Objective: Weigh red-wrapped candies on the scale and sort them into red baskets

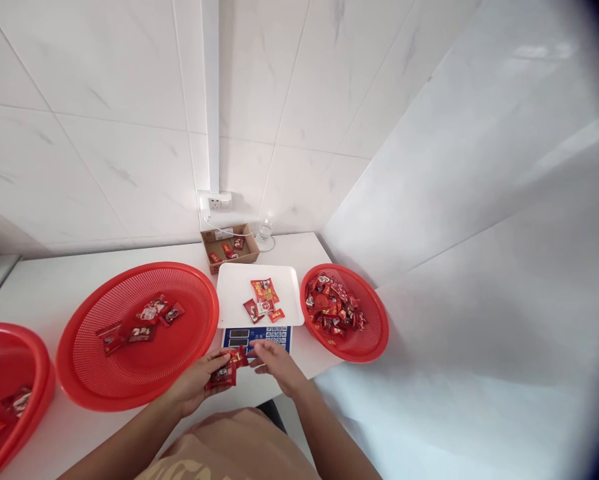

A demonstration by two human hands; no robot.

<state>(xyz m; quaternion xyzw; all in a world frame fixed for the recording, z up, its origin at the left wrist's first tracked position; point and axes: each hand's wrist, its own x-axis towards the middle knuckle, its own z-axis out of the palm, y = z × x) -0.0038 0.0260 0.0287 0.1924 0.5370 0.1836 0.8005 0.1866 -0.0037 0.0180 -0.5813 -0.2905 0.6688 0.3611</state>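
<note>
In front of my body, my left hand [199,381] is closed around a few small red snack packets [224,375]. Close beside them is my right hand [275,365], fingers stretched out and apart, its fingertips near the packets' edge; whether they touch is hard to tell. Just beyond both hands stands a weighing scale with a blue keypad panel [274,335], partly covered by my right hand. Several red packets [264,291] lie on its white tray [229,280].
A red basket [379,327] heaped with packets stands to the right. On the left are a wide red basket [189,347] with several packets and another red basket [44,373] at the edge. Behind the scale sit a cardboard box [252,251], a clear glass [264,231] and a wall socket [220,201].
</note>
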